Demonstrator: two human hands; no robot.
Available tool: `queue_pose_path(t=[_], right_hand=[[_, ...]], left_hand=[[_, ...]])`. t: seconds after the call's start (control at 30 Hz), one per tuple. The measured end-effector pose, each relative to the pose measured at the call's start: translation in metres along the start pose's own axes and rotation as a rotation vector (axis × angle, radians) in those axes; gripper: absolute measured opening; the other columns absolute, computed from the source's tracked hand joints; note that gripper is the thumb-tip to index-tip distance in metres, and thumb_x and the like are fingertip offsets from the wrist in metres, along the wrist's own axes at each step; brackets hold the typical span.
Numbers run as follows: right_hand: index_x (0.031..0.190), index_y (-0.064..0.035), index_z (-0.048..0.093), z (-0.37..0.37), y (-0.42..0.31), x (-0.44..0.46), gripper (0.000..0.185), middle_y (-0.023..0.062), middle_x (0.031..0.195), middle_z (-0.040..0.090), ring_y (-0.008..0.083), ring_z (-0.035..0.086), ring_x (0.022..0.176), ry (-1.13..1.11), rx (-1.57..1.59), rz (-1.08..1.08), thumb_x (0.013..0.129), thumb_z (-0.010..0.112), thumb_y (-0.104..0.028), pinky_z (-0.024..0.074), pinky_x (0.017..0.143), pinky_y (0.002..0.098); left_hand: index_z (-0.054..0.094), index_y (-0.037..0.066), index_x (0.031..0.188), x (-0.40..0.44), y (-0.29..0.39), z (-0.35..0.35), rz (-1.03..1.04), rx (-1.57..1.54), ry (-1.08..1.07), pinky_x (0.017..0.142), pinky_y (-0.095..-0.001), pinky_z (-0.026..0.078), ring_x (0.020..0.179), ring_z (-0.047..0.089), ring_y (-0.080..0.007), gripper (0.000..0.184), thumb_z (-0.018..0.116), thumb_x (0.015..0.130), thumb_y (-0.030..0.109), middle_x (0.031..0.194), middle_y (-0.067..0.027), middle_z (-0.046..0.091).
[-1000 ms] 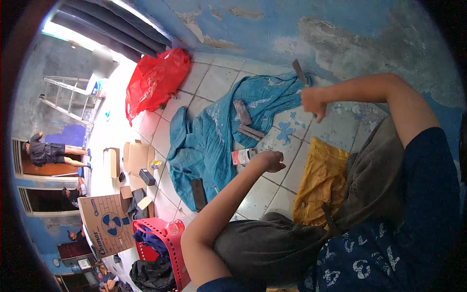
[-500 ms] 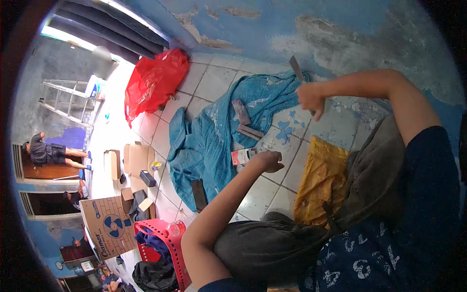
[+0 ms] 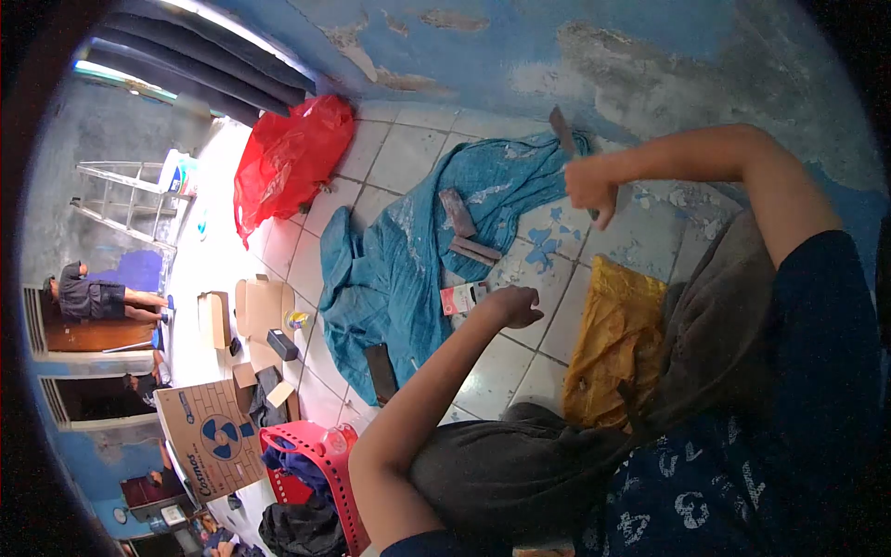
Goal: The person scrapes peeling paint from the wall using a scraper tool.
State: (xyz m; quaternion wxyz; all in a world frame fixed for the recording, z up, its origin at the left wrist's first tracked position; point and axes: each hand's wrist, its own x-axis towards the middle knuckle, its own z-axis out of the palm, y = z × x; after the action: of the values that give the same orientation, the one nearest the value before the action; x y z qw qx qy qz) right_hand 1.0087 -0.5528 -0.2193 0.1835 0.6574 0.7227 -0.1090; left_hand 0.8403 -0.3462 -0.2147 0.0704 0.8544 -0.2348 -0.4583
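The right hand (image 3: pixel 591 188) grasps a scraper (image 3: pixel 562 131) near a peeling wall (image 3: pixel 520 46); the left hand (image 3: pixel 516 308), its grip impossible to tell, hangs beside a small carton (image 3: pixel 458 299); bunched teal cloth (image 3: pixel 394 278) separates both from a red plastic bag (image 3: pixel 292 158).

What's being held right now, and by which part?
Right hand: a flat, greyish metal-bladed scraper, gripped by its handle, blade sticking out of the fist. Left hand: nothing visible.

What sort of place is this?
Probably a home under repair: the wall has bare grey patches, paint flakes lie scattered on the tiled floor, and a basket holds what looks like laundry.
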Motion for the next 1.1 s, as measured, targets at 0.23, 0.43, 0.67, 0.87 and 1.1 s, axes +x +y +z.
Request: queue_pose_path(t=[0.23,0.43,0.67,0.87,1.1], right_hand=[[0.047,-0.0055,0.055,-0.031,0.039,-0.002,0.052,0.0136,0.051,0.052,0.0272,0.053,0.050,0.216,0.153,0.394,0.059,0.056,-0.056,0.0394,0.048,0.0386],[0.060,-0.0035,0.062,0.007,-0.027,0.003,0.053,0.0117,0.055,0.056,0.0275,0.054,0.052,-0.098,0.047,-0.031,0.061,0.055,-0.056,0.0390,0.047,0.0391],[0.061,-0.0034,0.062,-0.026,0.063,-0.012,0.052,0.0121,0.057,0.057,0.0256,0.055,0.055,-0.095,-0.045,0.382,0.061,0.056,-0.055,0.0403,0.050,0.0391],[0.063,-0.0032,0.063,0.005,-0.008,-0.008,0.053,0.0145,0.063,0.059,0.0263,0.056,0.058,-0.153,0.004,0.134,0.060,0.056,-0.056,0.0422,0.052,0.0385],[0.058,-0.0030,0.061,-0.012,0.076,-0.021,0.053,0.0128,0.065,0.060,0.0252,0.057,0.060,-0.122,-0.087,0.365,0.059,0.057,-0.056,0.0430,0.054,0.0380]], left_hand=[[0.053,0.008,0.104,0.012,-0.011,0.015,0.031,-0.044,0.031,0.080,-0.0388,0.043,0.097,0.052,-0.0307,0.039,0.052,0.076,0.036,0.101,-0.0138,0.056],[0.046,0.009,0.112,0.001,-0.004,0.002,-0.030,0.002,-0.058,0.083,-0.0394,0.040,0.098,0.050,-0.0334,0.042,0.046,0.081,0.038,0.105,-0.0186,0.053],[0.052,0.008,0.104,0.001,-0.003,0.001,-0.025,-0.023,0.004,0.081,-0.0381,0.042,0.097,0.052,-0.0298,0.040,0.052,0.076,0.037,0.103,-0.0126,0.056],[0.046,0.008,0.111,0.003,-0.006,0.002,0.011,0.023,-0.039,0.080,-0.0393,0.041,0.092,0.053,-0.0314,0.043,0.047,0.081,0.038,0.098,-0.0178,0.055],[0.052,0.007,0.106,0.004,-0.007,0.004,0.006,-0.002,0.020,0.082,-0.0376,0.042,0.096,0.052,-0.0308,0.041,0.051,0.076,0.036,0.102,-0.0147,0.056]])
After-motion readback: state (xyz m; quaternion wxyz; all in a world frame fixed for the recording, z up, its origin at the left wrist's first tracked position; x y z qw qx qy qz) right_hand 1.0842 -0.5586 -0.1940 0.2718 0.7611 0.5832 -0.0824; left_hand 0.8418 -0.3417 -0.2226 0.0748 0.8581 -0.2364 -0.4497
